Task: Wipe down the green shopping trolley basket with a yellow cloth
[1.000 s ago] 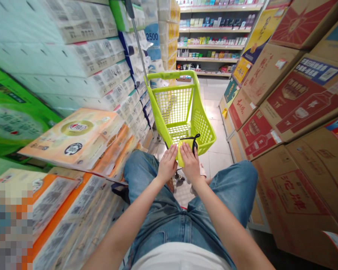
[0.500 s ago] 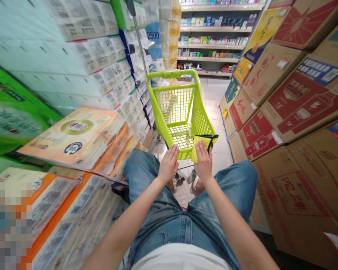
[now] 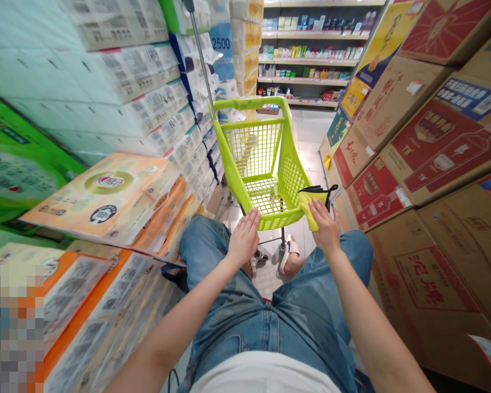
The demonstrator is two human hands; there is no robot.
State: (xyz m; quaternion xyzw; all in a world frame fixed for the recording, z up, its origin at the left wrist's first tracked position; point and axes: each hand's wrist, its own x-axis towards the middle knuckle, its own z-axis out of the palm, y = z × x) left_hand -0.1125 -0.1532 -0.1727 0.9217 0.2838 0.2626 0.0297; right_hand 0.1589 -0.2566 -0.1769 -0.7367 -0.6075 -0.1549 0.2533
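Note:
A lime-green shopping cart (image 3: 253,123) with a grid basket stands between my knees. At the basket's near left corner, my left hand (image 3: 245,234) touches the edge with its fingers stretched out and holds nothing else. My right hand (image 3: 324,224) has a yellow cloth (image 3: 309,212) with black edging under its fingers and presses it at the near right corner of the basket. The thumb side of that hand is partly hidden. Light cloth hardly shows inside the basket, where the grid floor is visible.
Wrapped paper packs (image 3: 147,103) are stacked along the left, with an orange pack (image 3: 102,196) jutting out by my left knee. Cardboard cartons (image 3: 433,262) wall the right side. Shelves of small goods (image 3: 311,60) stand at the back. A pole (image 3: 202,60) rises beside the cart.
My right hand has moved to the right with the yellow cloth, toward the outer side of the cart's corner. My left hand stays at the basket edge.

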